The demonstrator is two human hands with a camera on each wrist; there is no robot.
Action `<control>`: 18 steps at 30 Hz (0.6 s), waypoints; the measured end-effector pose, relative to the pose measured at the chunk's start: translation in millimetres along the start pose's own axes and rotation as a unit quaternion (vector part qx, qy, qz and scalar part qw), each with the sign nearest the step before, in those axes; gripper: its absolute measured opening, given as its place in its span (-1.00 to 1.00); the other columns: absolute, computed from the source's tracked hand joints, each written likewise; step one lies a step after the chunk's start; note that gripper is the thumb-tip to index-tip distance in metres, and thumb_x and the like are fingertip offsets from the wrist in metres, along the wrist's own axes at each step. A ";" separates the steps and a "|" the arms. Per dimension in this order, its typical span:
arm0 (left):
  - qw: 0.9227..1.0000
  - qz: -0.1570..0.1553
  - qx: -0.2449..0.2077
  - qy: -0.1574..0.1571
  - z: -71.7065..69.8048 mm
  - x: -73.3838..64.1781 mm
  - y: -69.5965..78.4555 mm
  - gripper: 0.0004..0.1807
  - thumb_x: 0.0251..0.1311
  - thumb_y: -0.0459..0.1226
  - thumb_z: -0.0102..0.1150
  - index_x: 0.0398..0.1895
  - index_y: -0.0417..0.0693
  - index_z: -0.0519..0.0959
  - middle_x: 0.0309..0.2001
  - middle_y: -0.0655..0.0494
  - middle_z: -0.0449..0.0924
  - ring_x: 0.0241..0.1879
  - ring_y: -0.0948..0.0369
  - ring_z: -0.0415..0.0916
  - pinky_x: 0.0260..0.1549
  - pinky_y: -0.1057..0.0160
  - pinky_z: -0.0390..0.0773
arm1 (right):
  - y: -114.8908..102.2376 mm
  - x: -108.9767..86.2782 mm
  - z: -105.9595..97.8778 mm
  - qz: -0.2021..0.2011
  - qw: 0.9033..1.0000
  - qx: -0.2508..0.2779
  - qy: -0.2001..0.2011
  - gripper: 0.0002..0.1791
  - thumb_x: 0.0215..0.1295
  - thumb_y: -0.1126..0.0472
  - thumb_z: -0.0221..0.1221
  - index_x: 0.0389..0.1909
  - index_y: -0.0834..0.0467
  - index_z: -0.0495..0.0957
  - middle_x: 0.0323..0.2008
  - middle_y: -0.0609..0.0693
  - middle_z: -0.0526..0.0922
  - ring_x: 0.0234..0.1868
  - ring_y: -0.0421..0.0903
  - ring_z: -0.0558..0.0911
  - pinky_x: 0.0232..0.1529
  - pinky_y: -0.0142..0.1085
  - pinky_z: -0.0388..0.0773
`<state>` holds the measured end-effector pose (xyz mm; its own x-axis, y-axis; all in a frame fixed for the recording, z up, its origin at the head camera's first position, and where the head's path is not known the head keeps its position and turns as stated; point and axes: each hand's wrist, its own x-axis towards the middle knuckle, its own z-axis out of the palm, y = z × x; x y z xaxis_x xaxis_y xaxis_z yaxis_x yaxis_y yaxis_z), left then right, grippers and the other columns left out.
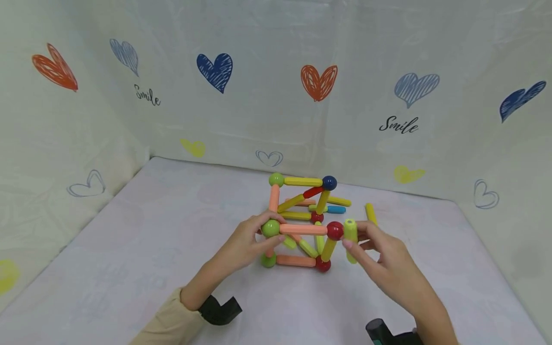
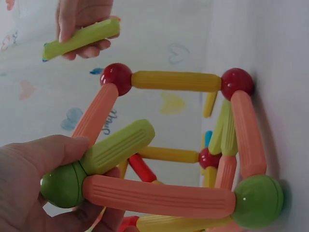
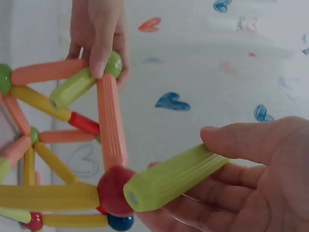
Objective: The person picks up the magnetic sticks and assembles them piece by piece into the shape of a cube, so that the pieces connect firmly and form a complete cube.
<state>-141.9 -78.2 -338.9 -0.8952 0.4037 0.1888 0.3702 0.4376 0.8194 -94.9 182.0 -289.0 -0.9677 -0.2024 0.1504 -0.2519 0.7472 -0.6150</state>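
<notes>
A frame of magnetic sticks and balls stands on the table. My left hand [image 1: 247, 239] grips the green ball [image 1: 270, 228] at its upper front left corner, thumb near a yellow-green stick [image 2: 120, 147] that juts from that ball. A salmon stick [image 1: 304, 229] runs from there to a red ball [image 1: 335, 230]. Between thumb and fingers, my right hand [image 1: 385, 254] pinches another yellow-green stick [image 3: 176, 176] beside the red ball. The left wrist view shows a gap between that stick and the ball. Below, a yellow stick [image 2: 176, 81] joins two red balls.
At the frame's back, a dark blue ball [image 1: 329, 182] and a green ball [image 1: 276, 179] hold a yellow stick between them. Loose sticks lie behind, among them a blue one [image 1: 336, 209] and a yellow one [image 1: 371, 213]. A heart-printed sheet [image 1: 267, 115] hangs behind the table.
</notes>
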 end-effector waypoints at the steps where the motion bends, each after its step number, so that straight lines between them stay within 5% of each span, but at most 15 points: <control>1: 1.000 0.002 -0.002 0.002 -0.1 -0.1 -0.4 -0.71 0.17 -0.19 0.20 -0.04 0.11 0.46 -0.20 0.24 0.57 -0.21 0.21 0.38 -0.19 0.22 0.44 | -4.2 -1.2 3.1 -0.009 1.000 -0.004 -0.021 -0.64 0.26 0.05 0.16 0.01 0.11 0.42 -0.22 -0.09 0.62 -0.23 -0.18 0.57 -0.34 -0.44 0.54; 7: 1.000 0.003 -0.023 0.011 -0.1 -0.9 -1.3 -0.72 0.15 -0.21 0.22 -0.06 0.10 0.47 -0.19 0.22 0.58 -0.23 0.22 0.42 -0.15 0.06 0.48 | -16.4 5.4 38.4 -0.015 0.989 -0.081 -0.121 -0.63 0.17 0.12 0.25 0.00 0.08 0.48 -0.27 -0.14 0.62 -0.36 -0.24 0.51 -0.35 -0.43 0.53; 13: 1.000 0.000 -0.026 0.015 0.5 -0.7 -1.0 -0.71 0.15 -0.21 0.22 -0.06 0.10 0.47 -0.18 0.21 0.59 -0.24 0.23 0.43 -0.16 0.07 0.47 | -11.6 12.5 69.6 -0.019 0.985 -0.136 -0.105 -0.67 0.07 0.22 0.32 -0.13 0.18 0.53 -0.48 -0.10 0.57 -0.53 -0.22 0.41 -0.51 -0.48 0.42; 18: 0.999 -0.005 -0.032 0.014 0.6 -0.9 -1.0 -0.71 0.15 -0.20 0.22 -0.06 0.10 0.47 -0.18 0.20 0.59 -0.23 0.22 0.42 -0.15 0.04 0.46 | -8.4 14.6 78.9 -0.023 0.985 -0.148 -0.083 -0.67 0.04 0.23 0.34 -0.16 0.20 0.53 -0.45 -0.06 0.61 -0.54 -0.23 0.45 -0.46 -0.42 0.53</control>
<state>-141.3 -78.5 -340.2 -0.9056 0.3763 0.1955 0.3457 0.3879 0.8544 -106.0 122.8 -342.6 -0.9457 -0.3236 0.0292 -0.3127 0.8817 -0.3533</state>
